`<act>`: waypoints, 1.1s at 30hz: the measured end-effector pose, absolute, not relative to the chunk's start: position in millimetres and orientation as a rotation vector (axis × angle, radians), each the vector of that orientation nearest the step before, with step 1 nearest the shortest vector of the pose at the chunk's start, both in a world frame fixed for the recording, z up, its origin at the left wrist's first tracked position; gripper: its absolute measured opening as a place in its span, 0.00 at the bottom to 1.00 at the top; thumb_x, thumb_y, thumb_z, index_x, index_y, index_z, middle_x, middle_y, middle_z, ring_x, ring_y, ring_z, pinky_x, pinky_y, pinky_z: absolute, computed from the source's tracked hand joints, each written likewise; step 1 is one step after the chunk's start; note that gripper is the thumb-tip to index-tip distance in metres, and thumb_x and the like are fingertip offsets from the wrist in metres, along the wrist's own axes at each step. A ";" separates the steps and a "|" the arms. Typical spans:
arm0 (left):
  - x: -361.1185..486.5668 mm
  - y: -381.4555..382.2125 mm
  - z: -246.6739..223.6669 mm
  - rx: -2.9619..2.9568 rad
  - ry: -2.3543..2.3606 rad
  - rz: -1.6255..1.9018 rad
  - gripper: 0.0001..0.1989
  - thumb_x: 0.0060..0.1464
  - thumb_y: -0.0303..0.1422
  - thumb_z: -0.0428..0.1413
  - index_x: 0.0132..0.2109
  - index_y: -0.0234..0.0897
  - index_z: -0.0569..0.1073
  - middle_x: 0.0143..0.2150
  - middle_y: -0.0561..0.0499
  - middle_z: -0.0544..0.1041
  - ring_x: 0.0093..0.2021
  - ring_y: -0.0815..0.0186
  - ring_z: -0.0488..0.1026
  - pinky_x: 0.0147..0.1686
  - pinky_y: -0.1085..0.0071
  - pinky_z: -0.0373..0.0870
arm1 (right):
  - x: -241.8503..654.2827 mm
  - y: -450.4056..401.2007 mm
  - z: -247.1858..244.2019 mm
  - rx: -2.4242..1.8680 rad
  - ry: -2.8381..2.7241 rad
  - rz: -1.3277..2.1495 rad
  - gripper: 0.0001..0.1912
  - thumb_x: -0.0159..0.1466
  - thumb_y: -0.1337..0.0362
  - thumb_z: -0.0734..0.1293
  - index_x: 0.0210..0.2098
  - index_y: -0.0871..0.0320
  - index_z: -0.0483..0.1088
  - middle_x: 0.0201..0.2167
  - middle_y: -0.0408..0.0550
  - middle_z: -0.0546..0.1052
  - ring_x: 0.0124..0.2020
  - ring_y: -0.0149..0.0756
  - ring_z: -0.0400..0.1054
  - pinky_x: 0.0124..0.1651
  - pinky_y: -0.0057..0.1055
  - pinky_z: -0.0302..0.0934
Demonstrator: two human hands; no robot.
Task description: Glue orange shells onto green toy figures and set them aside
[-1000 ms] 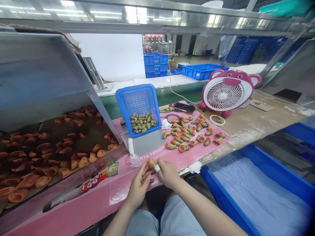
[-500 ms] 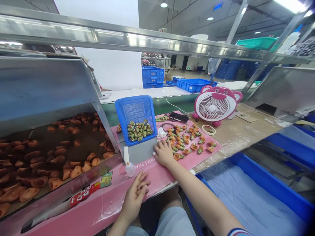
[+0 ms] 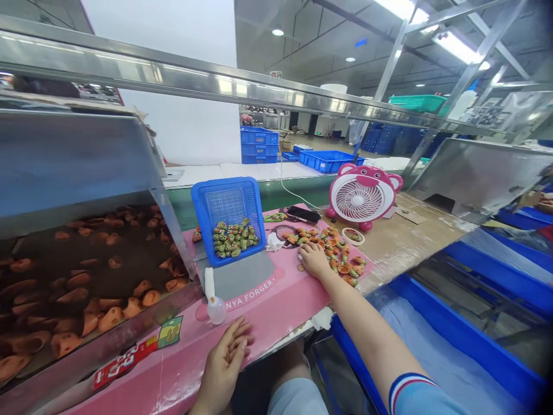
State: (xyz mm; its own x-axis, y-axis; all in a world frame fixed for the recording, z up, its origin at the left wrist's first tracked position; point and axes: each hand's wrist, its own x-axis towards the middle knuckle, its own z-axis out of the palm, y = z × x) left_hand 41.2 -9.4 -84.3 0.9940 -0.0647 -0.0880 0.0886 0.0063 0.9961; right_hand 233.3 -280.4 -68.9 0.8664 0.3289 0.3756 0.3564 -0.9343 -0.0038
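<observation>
My right hand [image 3: 313, 259] rests on the pink printed mat [image 3: 322, 294], fingertips at the left edge of a spread of small orange-and-green moulded pieces [image 3: 332, 253]. Whether those fingers hold anything small is hidden. My left hand [image 3: 224, 363] lies lower, on the pink front edge of the bench, fingers together and holding nothing. A blue plastic mesh basket [image 3: 228, 204] stands left of my right hand, with a heap of similar green-and-orange pieces [image 3: 233, 239] inside. A small plastic glue bottle [image 3: 215, 308] with a white nozzle stands just above my left hand.
A long bin of orange cone-shaped pieces [image 3: 86, 294] lies left under a steel shelf. A pink bear-shaped fan [image 3: 360, 196] and a phone [image 3: 302, 214] sit behind the mat. A blue-rimmed tray [image 3: 432, 340] lies right. Another person's hand [image 3: 536, 200] shows far right.
My hands no longer hold the small orange piece together. My right hand has moved out onto the mat among the pieces, my left has dropped to the bench edge, and the view has tilted upward.
</observation>
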 end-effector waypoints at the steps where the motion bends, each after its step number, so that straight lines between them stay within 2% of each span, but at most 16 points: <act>1: 40.0 -10.1 -83.1 1.556 0.022 -0.119 0.20 0.52 0.37 0.48 0.52 0.37 0.58 0.49 0.40 0.67 0.42 0.61 0.70 0.40 0.65 0.67 | 233.6 -282.1 -68.4 -2.926 -0.541 -0.596 0.12 0.60 0.63 0.60 0.43 0.60 0.63 0.48 0.49 0.63 0.51 0.42 0.55 0.52 0.48 0.48; 5: 36.6 -14.1 -81.4 1.600 -0.031 -0.074 0.18 0.53 0.34 0.45 0.50 0.34 0.58 0.46 0.39 0.69 0.38 0.65 0.71 0.34 0.69 0.68 | 220.6 -252.3 -74.1 -2.669 -0.594 -0.642 0.17 0.58 0.69 0.59 0.47 0.60 0.61 0.53 0.55 0.58 0.56 0.51 0.44 0.54 0.56 0.36; 7: 37.0 -15.6 -83.7 1.636 -0.010 -0.035 0.13 0.51 0.32 0.46 0.44 0.33 0.63 0.38 0.42 0.72 0.31 0.66 0.71 0.28 0.72 0.68 | 200.9 -215.6 -81.4 -2.494 -0.691 -0.585 0.20 0.58 0.69 0.57 0.50 0.60 0.58 0.52 0.57 0.57 0.55 0.50 0.46 0.54 0.53 0.40; 8: 37.0 -16.2 -85.1 1.659 0.003 -0.018 0.10 0.50 0.32 0.47 0.39 0.32 0.66 0.30 0.45 0.73 0.26 0.68 0.70 0.23 0.74 0.67 | 187.4 -194.3 -85.3 -2.402 -0.752 -0.536 0.21 0.58 0.68 0.57 0.51 0.59 0.56 0.52 0.57 0.58 0.54 0.47 0.49 0.53 0.49 0.45; 11: 30.9 -18.3 -86.2 1.737 0.012 0.029 0.09 0.48 0.30 0.47 0.24 0.32 0.67 0.16 0.53 0.67 0.15 0.72 0.63 0.16 0.77 0.60 | 142.3 -132.6 -96.1 -2.174 -0.852 -0.383 0.26 0.58 0.64 0.56 0.55 0.57 0.48 0.52 0.54 0.58 0.50 0.40 0.57 0.49 0.40 0.55; 13: 20.0 -18.8 -81.8 1.795 -0.001 0.074 0.10 0.47 0.29 0.46 0.21 0.33 0.65 0.13 0.54 0.64 0.14 0.73 0.61 0.15 0.77 0.58 | 121.2 -102.8 -101.9 -2.087 -0.831 -0.314 0.30 0.57 0.62 0.57 0.56 0.58 0.43 0.53 0.54 0.57 0.49 0.39 0.58 0.47 0.37 0.58; 15: 5.4 -14.3 -72.6 1.865 -0.025 0.121 0.11 0.46 0.29 0.47 0.19 0.34 0.65 0.12 0.55 0.63 0.14 0.73 0.62 0.16 0.77 0.59 | 113.3 -86.0 -106.0 -2.041 -0.787 -0.261 0.31 0.56 0.61 0.58 0.56 0.59 0.43 0.52 0.55 0.58 0.48 0.39 0.59 0.47 0.36 0.58; 18: -13.6 11.0 -49.4 1.997 -0.026 0.212 0.11 0.46 0.30 0.48 0.19 0.34 0.67 0.16 0.53 0.68 0.19 0.70 0.67 0.22 0.76 0.63 | 116.9 -80.1 -107.8 -2.016 -0.749 -0.177 0.26 0.56 0.62 0.59 0.53 0.60 0.50 0.49 0.54 0.63 0.47 0.39 0.61 0.46 0.35 0.58; 21: -15.2 61.6 -19.2 2.128 0.106 0.379 0.10 0.51 0.32 0.45 0.32 0.35 0.69 0.27 0.50 0.73 0.29 0.68 0.70 0.30 0.74 0.66 | 120.4 -81.7 -105.0 -2.028 -0.741 -0.101 0.23 0.55 0.61 0.59 0.50 0.58 0.55 0.45 0.51 0.67 0.44 0.40 0.63 0.43 0.34 0.58; 25: 12.9 147.6 15.4 2.307 0.382 0.629 0.13 0.52 0.34 0.43 0.44 0.36 0.65 0.41 0.46 0.72 0.39 0.63 0.69 0.37 0.69 0.66 | 117.6 -79.3 -99.4 -2.080 -0.710 -0.059 0.22 0.53 0.62 0.61 0.47 0.57 0.59 0.39 0.49 0.70 0.38 0.40 0.65 0.38 0.32 0.58; 29: 50.5 215.5 35.0 2.532 0.603 0.716 0.12 0.49 0.33 0.49 0.42 0.35 0.68 0.46 0.45 0.69 0.50 0.56 0.62 0.50 0.58 0.56 | 115.0 -77.5 -96.7 -2.121 -0.681 -0.053 0.17 0.53 0.62 0.61 0.43 0.58 0.61 0.33 0.48 0.71 0.34 0.40 0.65 0.34 0.31 0.56; 33: 68.5 254.9 48.0 2.679 0.809 0.677 0.15 0.51 0.36 0.50 0.46 0.35 0.65 0.51 0.44 0.64 0.52 0.55 0.59 0.50 0.50 0.52 | 113.1 -79.9 -97.5 -2.139 -0.674 -0.054 0.17 0.55 0.61 0.60 0.44 0.58 0.60 0.34 0.48 0.71 0.36 0.40 0.64 0.34 0.30 0.56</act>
